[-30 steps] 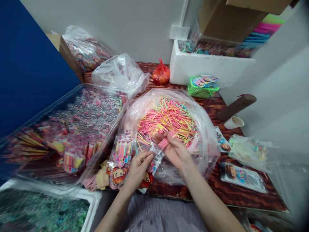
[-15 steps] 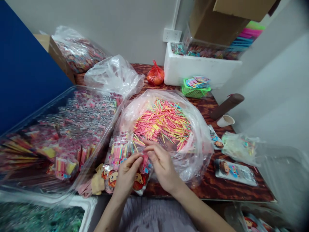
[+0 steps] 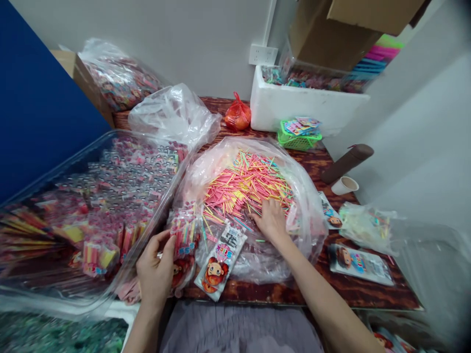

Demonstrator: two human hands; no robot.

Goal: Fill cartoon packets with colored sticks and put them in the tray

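A heap of thin pink, yellow and green sticks (image 3: 246, 184) lies in an opened clear plastic bag (image 3: 305, 196) on the wooden table. My right hand (image 3: 270, 219) rests on the near side of the heap, fingers curled into the sticks. My left hand (image 3: 156, 272) holds the lower end of a filled packet of sticks (image 3: 184, 235) at the table's front edge, thumb up. A small cartoon-printed packet (image 3: 221, 260) lies flat between my hands, touched by neither.
A big clear bag of filled packets (image 3: 91, 206) fills the left. An empty clear bag (image 3: 172, 115), red bag (image 3: 237, 115), white foam box (image 3: 305, 105), green basket (image 3: 298, 137), brown cylinder (image 3: 346, 162) and paper cup (image 3: 344, 185) stand behind. Cartoon packets (image 3: 360, 264) lie at right.
Both hands were together at a small packet with pink sticks. Now that packet lies on the table, my right hand has gone forward onto the heap and my left has moved left to a filled packet.
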